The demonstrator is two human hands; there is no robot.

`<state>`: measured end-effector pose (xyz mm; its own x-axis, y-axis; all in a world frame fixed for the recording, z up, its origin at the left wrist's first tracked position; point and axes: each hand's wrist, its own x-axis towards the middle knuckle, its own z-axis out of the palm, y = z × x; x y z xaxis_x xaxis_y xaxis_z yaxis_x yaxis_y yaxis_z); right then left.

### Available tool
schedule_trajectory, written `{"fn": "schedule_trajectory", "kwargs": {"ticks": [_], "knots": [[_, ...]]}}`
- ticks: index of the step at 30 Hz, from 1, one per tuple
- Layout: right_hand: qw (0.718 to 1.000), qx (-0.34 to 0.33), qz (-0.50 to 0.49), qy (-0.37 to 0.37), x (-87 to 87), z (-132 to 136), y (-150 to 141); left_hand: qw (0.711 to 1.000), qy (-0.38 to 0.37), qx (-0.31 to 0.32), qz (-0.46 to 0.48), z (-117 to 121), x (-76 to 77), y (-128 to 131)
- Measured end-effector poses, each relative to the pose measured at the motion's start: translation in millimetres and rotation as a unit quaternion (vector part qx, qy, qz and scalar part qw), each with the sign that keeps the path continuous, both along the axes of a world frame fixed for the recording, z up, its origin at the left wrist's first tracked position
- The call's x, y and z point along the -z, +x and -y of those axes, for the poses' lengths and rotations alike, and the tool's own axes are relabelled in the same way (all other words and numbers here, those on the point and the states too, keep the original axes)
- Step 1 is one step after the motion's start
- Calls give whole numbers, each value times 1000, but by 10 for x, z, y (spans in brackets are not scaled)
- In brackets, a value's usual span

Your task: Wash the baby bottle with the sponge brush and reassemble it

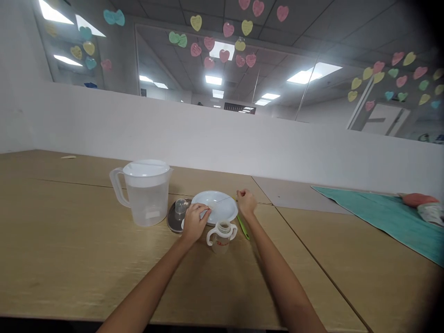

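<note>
Over the white plate (pixel 227 213), my left hand (pixel 194 223) is closed in a pinch near the plate's left side. A small translucent thing (pixel 212 205) shows by its fingertips, too faint to name. My right hand (pixel 246 202) is closed at the plate's right rim, on a thin rod (pixel 225 200) that reaches left across the plate toward the left fingers. In front of the plate stands an uncapped clear baby bottle (pixel 222 241) with two white handles and red print. A green-handled utensil (pixel 243 227) lies below my right forearm, its far end hidden.
To the left stands a large translucent pitcher (pixel 147 199) with a handle and lid. Beside it, a dark oval tray (pixel 172 221) bears a clear dome-shaped cap (pixel 181 208). A teal cloth (pixel 378 212) covers the right side of the table, with a red item (pixel 419 200) on it.
</note>
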<state>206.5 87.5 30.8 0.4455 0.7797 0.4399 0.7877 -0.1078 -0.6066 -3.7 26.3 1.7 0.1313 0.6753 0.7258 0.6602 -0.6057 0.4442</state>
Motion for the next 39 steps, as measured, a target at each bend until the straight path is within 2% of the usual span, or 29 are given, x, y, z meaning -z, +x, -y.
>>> {"fn": "schedule_trajectory", "kwargs": {"ticks": [2,5,7,9,11,12,13,15,19,23,25,26,27,29,30,33,39], "knots": [[999,-20,6,-41,-2,-8,11,1000,-1,-1,19,-10,-3,-5],[994,-81,21,-64,-78,-4,-24,999,-2,4,36,-7,-12,-4],[985,-152,34,-68,-172,34,-93,999,-4,8,43,4,-22,-2],[964,-247,37,-86,-283,108,-197,999,-6,12,46,17,-36,-1],[920,-372,21,-120,-388,208,-321,999,-8,15,41,28,-54,-5],[870,-471,-4,-142,-431,259,-383,999,-9,15,38,32,-64,-8],[833,-533,-31,-142,-466,306,-440,999,-9,13,36,36,-75,-12],[806,-576,-62,-119,-511,379,-532,999,-9,8,33,43,-100,-24],[820,-555,-96,-103,-522,423,-581,1000,4,-22,-16,67,-149,-72],[794,-564,-187,-127,-490,399,-526,990,38,-80,-110,88,-167,-173],[789,-564,-197,-142,-468,375,-506,985,59,-94,-135,84,-159,-235],[802,-552,-175,-148,-454,360,-501,983,69,-101,-139,77,-153,-266],[827,-526,-126,-152,-438,342,-500,981,76,-108,-140,69,-146,-295],[879,-450,7,-160,-398,304,-502,979,85,-123,-140,48,-133,-347],[893,-413,68,-164,-373,285,-501,978,87,-129,-140,37,-128,-371],[901,-362,151,-185,-282,239,-482,977,83,-141,-141,16,-120,-439],[895,-351,160,-225,-113,196,-451,978,17,-136,-156,37,-145,-529]]}}
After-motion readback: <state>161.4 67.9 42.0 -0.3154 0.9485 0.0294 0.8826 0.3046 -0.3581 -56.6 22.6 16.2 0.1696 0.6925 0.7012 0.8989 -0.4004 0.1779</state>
